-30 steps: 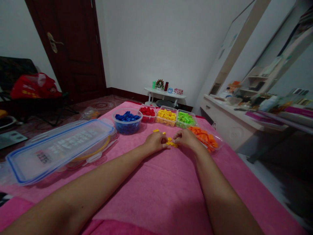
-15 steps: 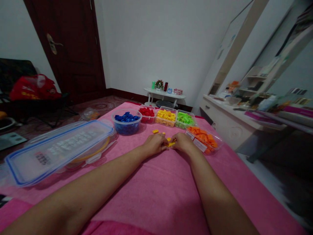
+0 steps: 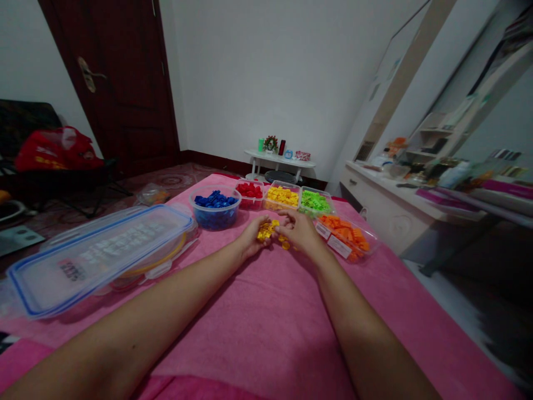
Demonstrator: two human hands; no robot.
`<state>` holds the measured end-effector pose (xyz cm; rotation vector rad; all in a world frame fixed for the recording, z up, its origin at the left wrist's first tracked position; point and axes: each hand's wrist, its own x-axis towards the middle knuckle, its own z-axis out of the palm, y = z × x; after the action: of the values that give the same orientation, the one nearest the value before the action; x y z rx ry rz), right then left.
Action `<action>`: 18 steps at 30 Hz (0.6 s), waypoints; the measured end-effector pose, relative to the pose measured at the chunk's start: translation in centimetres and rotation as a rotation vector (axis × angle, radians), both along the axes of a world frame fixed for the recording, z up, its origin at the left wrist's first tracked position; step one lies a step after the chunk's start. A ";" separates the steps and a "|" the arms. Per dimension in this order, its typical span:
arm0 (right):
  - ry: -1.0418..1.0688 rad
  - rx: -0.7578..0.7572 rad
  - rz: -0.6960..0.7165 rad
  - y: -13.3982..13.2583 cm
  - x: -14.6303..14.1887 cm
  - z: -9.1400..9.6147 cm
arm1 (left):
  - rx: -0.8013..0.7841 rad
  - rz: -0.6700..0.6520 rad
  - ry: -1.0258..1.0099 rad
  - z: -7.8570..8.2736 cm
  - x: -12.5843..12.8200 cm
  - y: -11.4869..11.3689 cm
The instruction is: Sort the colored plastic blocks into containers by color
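Nearest to me, two bare forearms stretch out over the pink cloth (image 3: 266,322) that covers the surface. Off to the person's left on that cloth lies a long clear box with a blue-edged lid (image 3: 100,253), lid on.

Further out, the two hands meet. The left hand (image 3: 252,236) is turned palm up and cupped, holding a small heap of yellow pieces (image 3: 265,230). The right hand (image 3: 300,230) sits just beside it, fingers curled in toward that heap. Whether it pinches a piece of its own, I cannot tell. A few loose yellow bits (image 3: 285,243) lie on the cloth under the right hand's fingers.

Just to the right of the hands is a clear tub of orange pieces (image 3: 347,236). Behind the hands stands a row: a round bowl of blue pieces (image 3: 215,206), then a tub of red (image 3: 251,191), a tub of yellow (image 3: 283,197) and a tub of green (image 3: 315,203), side by side.

Beyond the cloth, a low white table (image 3: 280,159) with small items stands against the wall, and a dark wooden door (image 3: 120,83) is at the far left.
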<state>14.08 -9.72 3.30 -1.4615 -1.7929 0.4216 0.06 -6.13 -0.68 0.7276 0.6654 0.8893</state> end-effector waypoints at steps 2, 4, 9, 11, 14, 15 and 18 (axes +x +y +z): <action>0.045 0.011 0.011 0.0 -0.1 0.1 | -0.082 -0.010 -0.088 0.4 -0.5 0.2; -0.060 0.030 -0.076 0.1 0.7 0.1 | -0.127 -0.036 -0.140 0.5 -0.8 0.4; -0.536 -0.189 -0.297 -0.2 3.7 -0.7 | -0.103 -0.058 -0.149 0.3 -0.7 0.3; -0.604 -0.254 -0.301 -0.3 4.1 -1.4 | -0.072 -0.038 -0.113 0.2 -0.5 0.3; -0.601 -0.219 -0.273 -0.1 3.9 -2.1 | -0.024 -0.006 -0.052 0.0 -0.3 0.3; -0.594 -0.208 -0.267 0.0 3.7 -2.3 | -0.006 -0.003 -0.038 -0.1 -0.2 0.3; -0.563 -0.173 -0.250 0.2 3.2 -2.4 | 0.048 -0.009 -0.010 -0.4 -0.1 0.3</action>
<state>17.33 -9.56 0.93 -2.0475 -1.9915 0.0315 -0.01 -5.81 -1.12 0.7683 0.6336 0.9026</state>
